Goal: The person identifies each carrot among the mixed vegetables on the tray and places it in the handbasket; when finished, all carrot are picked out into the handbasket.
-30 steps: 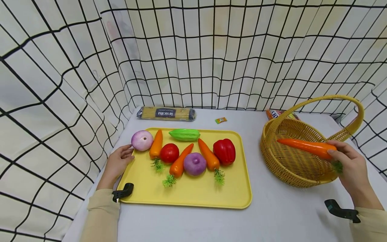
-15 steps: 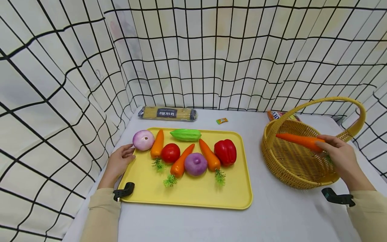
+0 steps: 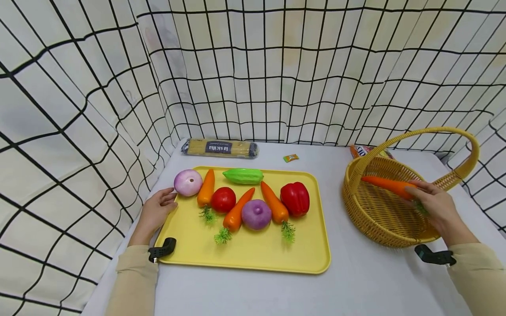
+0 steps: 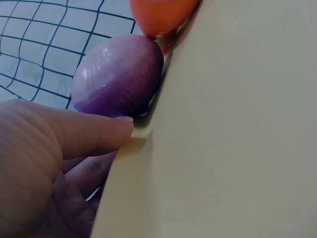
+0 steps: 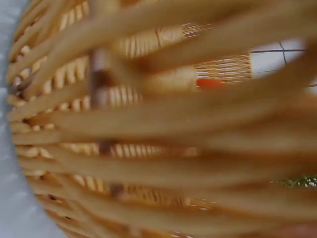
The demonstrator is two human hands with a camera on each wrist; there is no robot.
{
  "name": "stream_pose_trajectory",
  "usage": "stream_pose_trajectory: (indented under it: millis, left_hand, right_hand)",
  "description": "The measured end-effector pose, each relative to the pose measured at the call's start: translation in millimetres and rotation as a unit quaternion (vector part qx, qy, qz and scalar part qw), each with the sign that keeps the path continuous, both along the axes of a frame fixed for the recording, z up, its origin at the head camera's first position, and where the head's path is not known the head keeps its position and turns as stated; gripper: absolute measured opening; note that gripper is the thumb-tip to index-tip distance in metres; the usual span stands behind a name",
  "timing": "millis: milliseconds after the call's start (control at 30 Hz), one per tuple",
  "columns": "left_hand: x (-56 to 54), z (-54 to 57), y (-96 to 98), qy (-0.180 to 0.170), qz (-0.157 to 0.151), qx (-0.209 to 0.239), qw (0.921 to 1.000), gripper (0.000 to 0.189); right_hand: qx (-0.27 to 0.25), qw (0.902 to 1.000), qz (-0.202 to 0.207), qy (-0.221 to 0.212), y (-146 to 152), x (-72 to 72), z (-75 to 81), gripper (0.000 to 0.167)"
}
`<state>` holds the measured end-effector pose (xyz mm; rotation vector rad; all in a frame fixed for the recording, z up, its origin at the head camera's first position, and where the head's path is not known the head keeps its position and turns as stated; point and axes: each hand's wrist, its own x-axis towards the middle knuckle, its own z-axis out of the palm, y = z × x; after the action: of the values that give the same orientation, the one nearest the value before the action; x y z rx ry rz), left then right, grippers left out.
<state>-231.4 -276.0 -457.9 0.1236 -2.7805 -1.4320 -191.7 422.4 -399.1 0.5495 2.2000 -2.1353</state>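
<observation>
My right hand (image 3: pixel 438 208) holds an orange carrot (image 3: pixel 388 184) by its thick, leafy end, inside the wicker basket (image 3: pixel 353 210). The carrot's tip points left, toward the basket's wall. In the right wrist view the basket's weave (image 5: pixel 124 173) fills most of the picture and hides the hand; a bit of orange and some green leaf show through. My left hand (image 3: pixel 156 211) grips the left rim of the yellow tray (image 3: pixel 253 256), thumb on top in the left wrist view. Just beyond the thumb lies a purple onion (image 4: pixel 119 74).
On the tray lie several carrots (image 3: pixel 274 202), a tomato (image 3: pixel 223 200), a round purple vegetable (image 3: pixel 256 215), a green ridged vegetable (image 3: pixel 243 176) and a red bell pepper (image 3: pixel 294 199). Behind are a pasta pack (image 3: pixel 219 148), a small wrapped sweet (image 3: pixel 290 158) and a snack bag (image 3: pixel 361 150).
My right hand has moved left and slightly down into the basket with the carrot. The left hand stays at the tray's rim; the view shifted slightly.
</observation>
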Motion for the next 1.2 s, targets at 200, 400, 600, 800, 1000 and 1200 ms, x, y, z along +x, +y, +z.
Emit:
stream_pose_trajectory:
  millis: [200, 400, 600, 800, 1000, 1200]
  left_hand:
    - [0.5, 0.7, 0.1, -0.006, 0.0, 0.0, 1.0, 0.055]
    - [-0.3, -0.4, 1.0, 0.005, -0.003, 0.004, 1.0, 0.054]
    - [-0.3, -0.5, 1.2, 0.011, -0.002, 0.0, 0.9999, 0.053]
    - [1.3, -0.6, 1.1, 0.009, -0.002, 0.0, 1.0, 0.053]
    - [2.3, -0.8, 1.1, 0.008, -0.005, -0.001, 0.9999, 0.053]
    - [1.3, -0.4, 0.1, 0.005, -0.004, -0.01, 0.9999, 0.053]
  right_hand:
    - [0.065, 0.9975, 0.02, -0.015, 2, -3.2, -8.6, 0.059]
    - [0.281, 0.9564, 0.062, -0.049, -4, -5.6, -13.2, 0.078]
    - [0.306, 0.9498, 0.048, -0.044, -7, -5.9, -12.4, 0.075]
    - [0.326, 0.9449, 0.024, -0.026, -8, -5.5, -11.0, 0.071]
    - [0.375, 0.9271, -0.006, 0.003, -11, 0.2, -6.3, 0.064]
    - [0.366, 0.9279, -0.033, 0.062, -20, 10.4, 7.3, 0.052]
